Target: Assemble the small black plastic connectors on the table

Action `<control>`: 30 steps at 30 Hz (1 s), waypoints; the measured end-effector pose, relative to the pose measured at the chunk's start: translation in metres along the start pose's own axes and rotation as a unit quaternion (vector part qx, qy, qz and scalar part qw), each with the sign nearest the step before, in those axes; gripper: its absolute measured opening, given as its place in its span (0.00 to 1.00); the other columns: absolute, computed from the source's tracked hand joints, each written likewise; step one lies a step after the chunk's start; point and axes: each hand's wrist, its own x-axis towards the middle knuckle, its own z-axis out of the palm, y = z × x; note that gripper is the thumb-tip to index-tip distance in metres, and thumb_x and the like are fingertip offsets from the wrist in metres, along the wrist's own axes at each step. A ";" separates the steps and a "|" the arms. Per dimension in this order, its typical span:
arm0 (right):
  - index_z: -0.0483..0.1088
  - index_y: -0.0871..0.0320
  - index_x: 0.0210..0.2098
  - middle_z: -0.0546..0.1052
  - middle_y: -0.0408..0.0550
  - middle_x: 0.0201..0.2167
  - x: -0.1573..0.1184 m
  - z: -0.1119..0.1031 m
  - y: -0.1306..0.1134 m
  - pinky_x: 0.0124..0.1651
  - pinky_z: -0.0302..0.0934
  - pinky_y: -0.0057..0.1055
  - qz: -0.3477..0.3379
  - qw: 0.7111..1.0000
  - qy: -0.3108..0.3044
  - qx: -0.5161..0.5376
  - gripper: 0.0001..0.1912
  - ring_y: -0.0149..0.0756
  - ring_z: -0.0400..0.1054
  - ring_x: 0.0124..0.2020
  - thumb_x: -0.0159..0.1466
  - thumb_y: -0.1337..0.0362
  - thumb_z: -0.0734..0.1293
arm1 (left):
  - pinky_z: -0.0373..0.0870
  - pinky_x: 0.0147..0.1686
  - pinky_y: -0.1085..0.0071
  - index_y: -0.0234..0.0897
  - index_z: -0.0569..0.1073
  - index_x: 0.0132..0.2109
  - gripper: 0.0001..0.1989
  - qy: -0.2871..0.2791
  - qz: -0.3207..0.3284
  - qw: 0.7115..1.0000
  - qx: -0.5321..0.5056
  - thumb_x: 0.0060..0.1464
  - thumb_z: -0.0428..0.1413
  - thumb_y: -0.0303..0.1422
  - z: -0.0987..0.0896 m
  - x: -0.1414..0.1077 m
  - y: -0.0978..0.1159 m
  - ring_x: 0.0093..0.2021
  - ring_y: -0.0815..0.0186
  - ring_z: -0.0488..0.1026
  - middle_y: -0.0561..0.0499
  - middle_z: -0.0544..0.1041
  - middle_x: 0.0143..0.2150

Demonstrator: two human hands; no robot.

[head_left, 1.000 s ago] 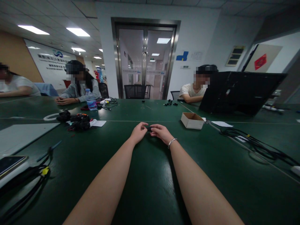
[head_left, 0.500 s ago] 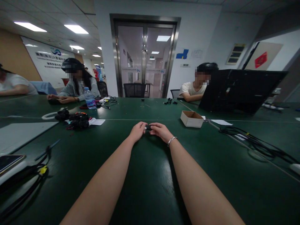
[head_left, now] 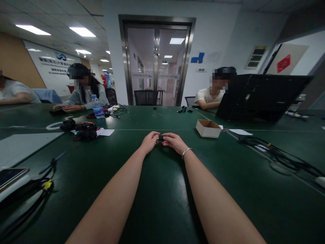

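Both hands meet over the middle of the green table point(head_left: 162, 176). My left hand point(head_left: 149, 142) pinches the left end of a small dark object point(head_left: 160, 138), which has a shiny bit near those fingertips. From the other side, my right hand point(head_left: 174, 142) grips the same object between thumb and fingers; a silver bracelet point(head_left: 186, 152) is on that wrist. The object is too small to name. To the right of the hands stands an open cardboard box point(head_left: 208, 129).
At left lie a black cable bundle point(head_left: 86, 130), a phone point(head_left: 12, 178) and cables with a yellow tag point(head_left: 47, 184). A water bottle point(head_left: 98, 107) stands behind. Small black parts point(head_left: 184, 109) lie at the far edge. Cables point(head_left: 279, 156) and a monitor point(head_left: 261, 98) are at right; people sit opposite.
The small dark object between my hands has shifted very slightly, and less of its shiny end shows. Both hands stay almost where they were.
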 end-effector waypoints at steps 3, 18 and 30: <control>0.71 0.65 0.39 0.76 0.49 0.28 -0.001 0.000 0.000 0.29 0.70 0.19 0.002 1.000 0.001 -0.002 0.08 0.28 0.72 0.24 0.61 0.78 0.65 | 0.60 0.26 0.75 0.35 0.72 0.43 0.14 -0.002 -0.005 1.000 0.014 0.57 0.46 0.37 0.000 -0.001 0.003 0.25 0.70 0.64 0.53 0.67 0.24; 0.70 0.65 0.38 0.75 0.48 0.28 0.000 0.002 -0.001 0.29 0.71 0.20 0.000 1.000 0.003 -0.005 0.07 0.28 0.72 0.24 0.61 0.79 0.64 | 0.60 0.27 0.74 0.37 0.73 0.43 0.16 0.004 0.008 0.999 0.048 0.58 0.45 0.40 0.000 0.001 -0.003 0.27 0.69 0.65 0.52 0.69 0.26; 0.70 0.65 0.38 0.75 0.48 0.27 -0.001 0.001 -0.002 0.30 0.70 0.20 -0.001 1.000 0.001 -0.001 0.07 0.28 0.71 0.24 0.61 0.78 0.65 | 0.61 0.26 0.76 0.36 0.71 0.44 0.13 -0.015 0.008 1.000 0.013 0.55 0.48 0.35 -0.001 0.001 -0.001 0.26 0.70 0.65 0.53 0.68 0.26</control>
